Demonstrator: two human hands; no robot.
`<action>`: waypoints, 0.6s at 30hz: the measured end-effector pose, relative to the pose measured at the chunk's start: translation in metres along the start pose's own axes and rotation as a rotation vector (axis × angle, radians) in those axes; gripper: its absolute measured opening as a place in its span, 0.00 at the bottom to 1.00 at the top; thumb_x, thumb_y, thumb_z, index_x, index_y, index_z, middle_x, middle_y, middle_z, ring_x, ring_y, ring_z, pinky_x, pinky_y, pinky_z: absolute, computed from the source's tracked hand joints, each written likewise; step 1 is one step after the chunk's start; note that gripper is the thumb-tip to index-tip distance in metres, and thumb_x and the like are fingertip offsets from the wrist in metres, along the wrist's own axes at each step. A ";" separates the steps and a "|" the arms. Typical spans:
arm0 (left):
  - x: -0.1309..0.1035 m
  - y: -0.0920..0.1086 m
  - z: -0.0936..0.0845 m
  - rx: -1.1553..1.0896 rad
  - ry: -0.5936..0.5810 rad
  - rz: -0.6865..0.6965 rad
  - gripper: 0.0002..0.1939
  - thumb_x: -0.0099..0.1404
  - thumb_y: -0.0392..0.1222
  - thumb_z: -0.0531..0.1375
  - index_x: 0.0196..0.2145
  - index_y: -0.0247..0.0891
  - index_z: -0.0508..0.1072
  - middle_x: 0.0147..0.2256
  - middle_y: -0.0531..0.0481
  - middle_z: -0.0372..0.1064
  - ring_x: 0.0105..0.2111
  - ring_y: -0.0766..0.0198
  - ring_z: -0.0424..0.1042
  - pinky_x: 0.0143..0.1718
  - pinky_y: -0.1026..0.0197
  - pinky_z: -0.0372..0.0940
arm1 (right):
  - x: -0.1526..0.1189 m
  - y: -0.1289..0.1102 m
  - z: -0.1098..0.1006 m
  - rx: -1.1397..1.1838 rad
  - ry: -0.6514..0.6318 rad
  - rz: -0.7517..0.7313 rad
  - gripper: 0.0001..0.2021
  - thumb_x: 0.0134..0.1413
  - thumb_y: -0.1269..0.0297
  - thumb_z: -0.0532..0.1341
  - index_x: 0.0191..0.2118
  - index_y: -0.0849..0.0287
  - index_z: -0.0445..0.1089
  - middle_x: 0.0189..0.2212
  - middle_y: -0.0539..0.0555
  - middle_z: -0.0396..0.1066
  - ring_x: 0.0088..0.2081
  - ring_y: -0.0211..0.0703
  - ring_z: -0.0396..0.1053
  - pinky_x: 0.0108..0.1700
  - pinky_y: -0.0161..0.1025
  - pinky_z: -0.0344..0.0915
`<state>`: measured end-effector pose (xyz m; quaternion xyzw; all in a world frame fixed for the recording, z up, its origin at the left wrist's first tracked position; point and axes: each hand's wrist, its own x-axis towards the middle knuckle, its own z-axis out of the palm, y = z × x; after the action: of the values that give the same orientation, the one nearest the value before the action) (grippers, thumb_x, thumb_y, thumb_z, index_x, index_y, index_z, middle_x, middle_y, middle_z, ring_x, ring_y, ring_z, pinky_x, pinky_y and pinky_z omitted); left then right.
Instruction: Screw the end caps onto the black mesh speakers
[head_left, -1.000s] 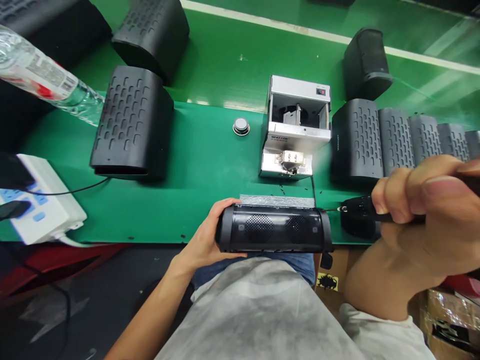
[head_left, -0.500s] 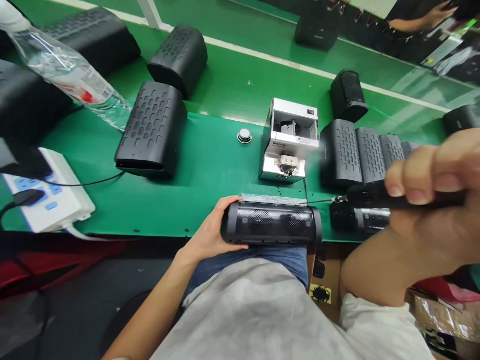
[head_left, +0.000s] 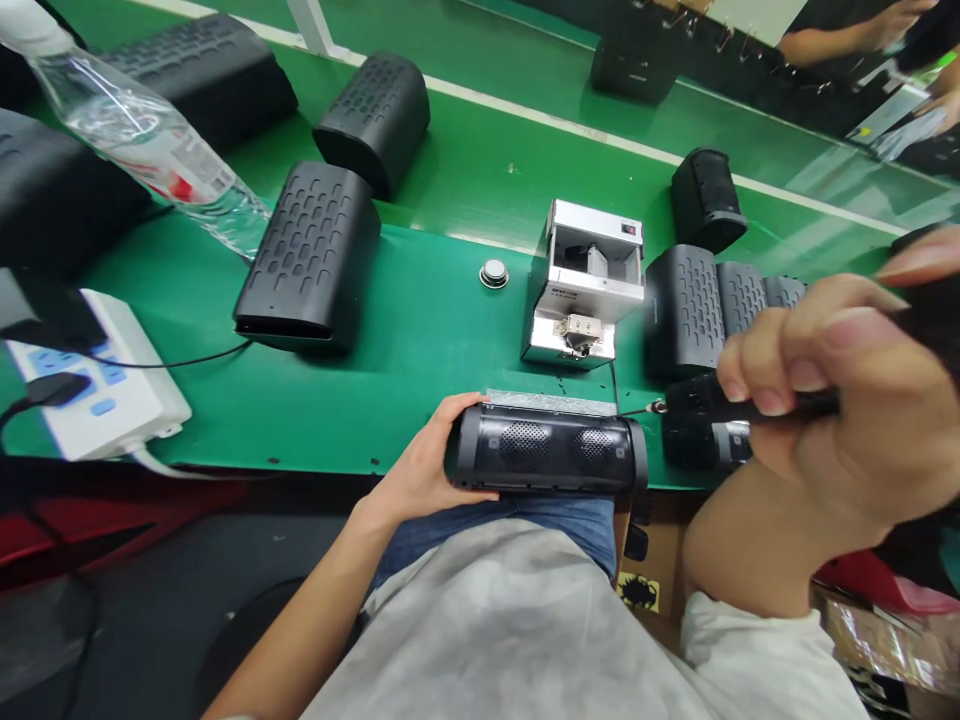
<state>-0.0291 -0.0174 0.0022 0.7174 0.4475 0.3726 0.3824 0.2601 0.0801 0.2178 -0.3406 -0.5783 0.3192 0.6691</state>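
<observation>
My left hand (head_left: 427, 460) grips the left end of a black cylindrical speaker (head_left: 555, 455), thumb below and fingers over the top. The speaker lies sideways at the table's front edge, two perforated driver areas facing me. In my right hand (head_left: 840, 390) is a black electric screwdriver (head_left: 697, 398), held level from the right. Its thin bit reaches the speaker's upper right edge; the exact tip contact is too small to tell. A strip of translucent bubbly wrap (head_left: 551, 402) lies along the speaker's far side. Behind it stands a silver screw feeder (head_left: 585, 290).
Black textured speaker housings (head_left: 311, 255) stand at left, more (head_left: 684, 310) at right. Another dark speaker (head_left: 686, 445) lies under the screwdriver. A small round metal part (head_left: 493, 273), a water bottle (head_left: 150, 140) and a white power strip (head_left: 101, 375) are on the green table (head_left: 420, 300).
My right hand has moved left with the screwdriver, its collar now closer to the speaker's right end. My left hand keeps its grip. The view has shifted slightly.
</observation>
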 end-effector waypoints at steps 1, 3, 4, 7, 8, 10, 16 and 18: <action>0.000 0.000 0.000 0.000 -0.002 -0.002 0.60 0.60 0.58 0.83 0.78 0.50 0.56 0.72 0.34 0.66 0.72 0.34 0.72 0.74 0.31 0.71 | -0.002 0.008 0.002 0.029 -0.047 -0.006 0.14 0.51 0.73 0.70 0.44 0.54 0.74 0.21 0.43 0.63 0.18 0.36 0.57 0.17 0.39 0.56; 0.000 0.001 0.000 -0.004 -0.010 -0.017 0.59 0.60 0.58 0.83 0.78 0.50 0.56 0.71 0.34 0.66 0.72 0.34 0.72 0.73 0.31 0.71 | -0.009 0.023 0.003 0.089 -0.141 0.022 0.14 0.54 0.76 0.71 0.45 0.56 0.75 0.23 0.44 0.66 0.18 0.36 0.60 0.18 0.38 0.59; 0.000 0.002 0.000 -0.008 -0.016 -0.024 0.59 0.61 0.58 0.83 0.78 0.50 0.56 0.71 0.34 0.66 0.71 0.35 0.72 0.73 0.32 0.72 | -0.012 0.029 0.003 0.113 -0.173 0.038 0.14 0.56 0.77 0.72 0.46 0.56 0.74 0.23 0.44 0.67 0.18 0.36 0.61 0.18 0.37 0.60; 0.000 0.002 0.000 -0.027 -0.017 -0.026 0.60 0.61 0.59 0.83 0.78 0.51 0.55 0.71 0.34 0.66 0.71 0.35 0.73 0.72 0.32 0.72 | -0.019 0.040 -0.002 0.152 -0.203 0.001 0.14 0.60 0.78 0.72 0.47 0.56 0.73 0.24 0.43 0.66 0.17 0.35 0.61 0.18 0.35 0.60; -0.001 0.001 0.000 -0.029 -0.015 -0.020 0.60 0.60 0.60 0.83 0.78 0.51 0.55 0.71 0.34 0.66 0.71 0.35 0.73 0.73 0.31 0.72 | -0.019 0.042 -0.004 0.160 -0.211 -0.026 0.14 0.61 0.78 0.71 0.46 0.56 0.73 0.23 0.42 0.64 0.17 0.34 0.59 0.17 0.34 0.59; -0.001 0.000 0.001 -0.029 -0.010 -0.018 0.61 0.60 0.60 0.83 0.78 0.50 0.56 0.71 0.33 0.66 0.72 0.34 0.72 0.73 0.30 0.71 | -0.017 0.045 -0.008 0.184 -0.236 -0.068 0.12 0.62 0.78 0.70 0.45 0.56 0.72 0.22 0.41 0.59 0.16 0.32 0.56 0.16 0.33 0.58; 0.000 -0.002 0.002 -0.027 -0.001 -0.019 0.61 0.59 0.61 0.84 0.78 0.50 0.56 0.72 0.33 0.66 0.72 0.34 0.72 0.75 0.32 0.70 | -0.016 0.052 -0.006 0.202 -0.187 -0.048 0.12 0.59 0.75 0.73 0.44 0.55 0.74 0.21 0.41 0.58 0.16 0.32 0.53 0.16 0.33 0.56; 0.000 -0.002 0.002 -0.021 0.000 -0.013 0.61 0.59 0.61 0.83 0.78 0.50 0.55 0.72 0.33 0.66 0.72 0.35 0.72 0.75 0.32 0.70 | -0.014 0.051 -0.008 0.187 -0.191 -0.021 0.12 0.59 0.73 0.74 0.44 0.54 0.75 0.21 0.41 0.59 0.15 0.33 0.54 0.16 0.34 0.57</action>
<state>-0.0282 -0.0174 -0.0002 0.7105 0.4484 0.3748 0.3921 0.2641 0.0966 0.1672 -0.2387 -0.6106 0.3957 0.6431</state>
